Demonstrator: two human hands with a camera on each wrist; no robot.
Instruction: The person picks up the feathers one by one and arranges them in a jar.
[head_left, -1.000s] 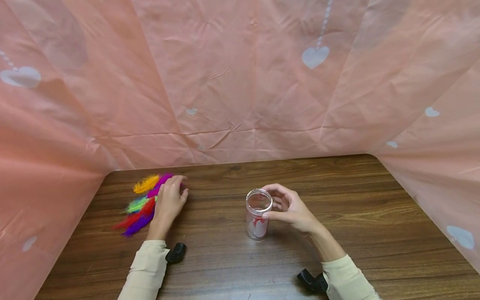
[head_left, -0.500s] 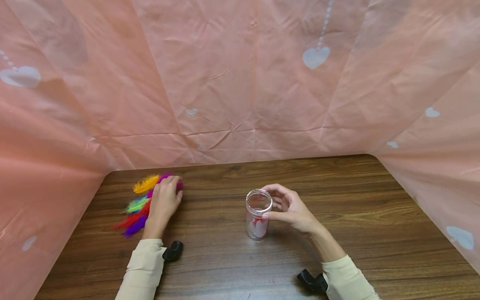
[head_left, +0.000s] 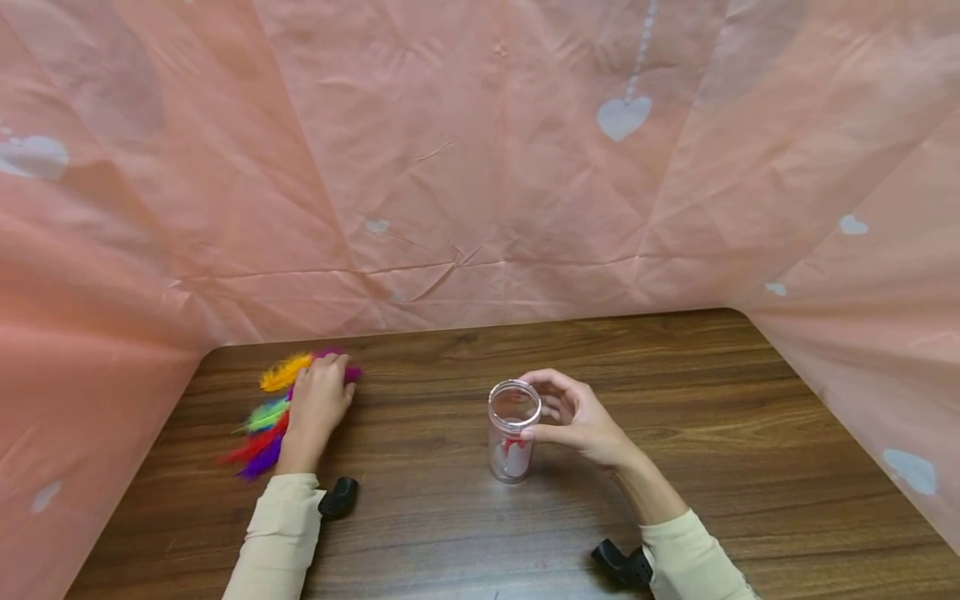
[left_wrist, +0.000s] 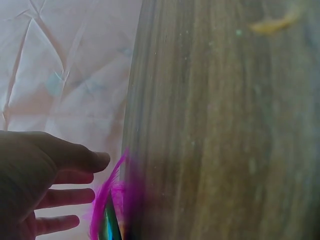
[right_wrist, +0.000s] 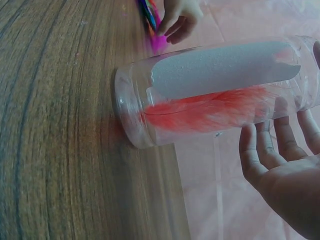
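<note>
Magenta feather (head_left: 352, 373) lies w/ other feathers (head_left: 259, 447) on table (head_left: 675, 400), L side; prob. v. light, soft, easily bent or blown, so best pinched by the shaft, not the fluff. L hand (head_left: 318, 398) is right at it, fingers apart & loosely bent, no firm pinch visible. R hand (head_left: 583, 423) grips jar (head_left: 501, 457), upright on table, near its top. Jar's clear, prob. stiff & slick; lower hold likely steadier. Red feather (right_wrist: 200, 114) inside.

Head view bright, pale glare on tabletop (head_left: 435, 542), wrist views dimmer — magenta feather (left_wrist: 120, 195) blurred
</note>
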